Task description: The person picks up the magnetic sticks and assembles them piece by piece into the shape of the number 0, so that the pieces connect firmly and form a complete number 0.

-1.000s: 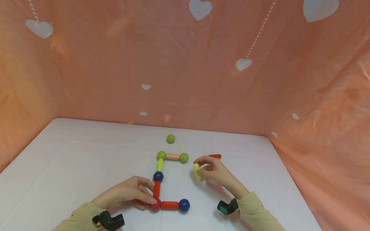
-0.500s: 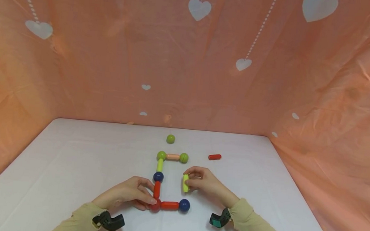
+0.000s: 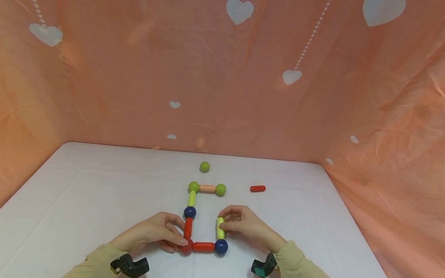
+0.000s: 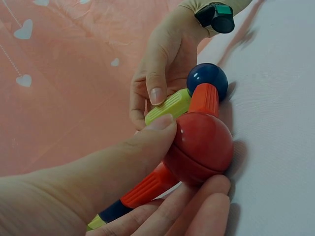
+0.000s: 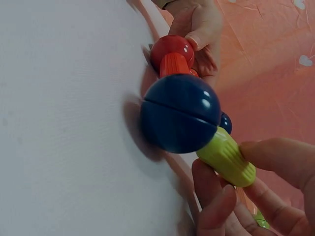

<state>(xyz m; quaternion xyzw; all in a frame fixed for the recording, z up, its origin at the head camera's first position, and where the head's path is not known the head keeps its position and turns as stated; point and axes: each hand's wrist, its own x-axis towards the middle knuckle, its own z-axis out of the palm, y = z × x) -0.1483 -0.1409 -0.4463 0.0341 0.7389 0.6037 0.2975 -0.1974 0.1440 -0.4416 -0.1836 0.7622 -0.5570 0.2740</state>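
My left hand (image 3: 160, 231) grips the red ball (image 4: 205, 143) at the near left corner of a chain of balls and ribbed sticks, thumb on one side and fingers beneath. From that ball a red stick (image 3: 203, 247) runs right to a blue ball (image 5: 179, 114). My right hand (image 3: 244, 222) pinches a yellow-green stick (image 5: 227, 160) between thumb and fingers, its near end against that blue ball. Going away from the red ball, another red stick (image 3: 188, 228), a second blue ball (image 3: 190, 212) and a yellow-green stick (image 3: 192, 199) lead to a green ball (image 3: 193, 187).
A peach stick (image 3: 207, 189) joins that far green ball to another green ball (image 3: 220, 190). Beyond them lies a loose green ball (image 3: 204, 167); a loose red stick (image 3: 258, 188) lies to the right. The white table (image 3: 105, 178) meets an orange cloth (image 3: 140, 84) behind.
My right hand has moved left and nearer with the yellow-green stick, bringing its end to the near right blue ball. My left hand has stayed on the red ball.
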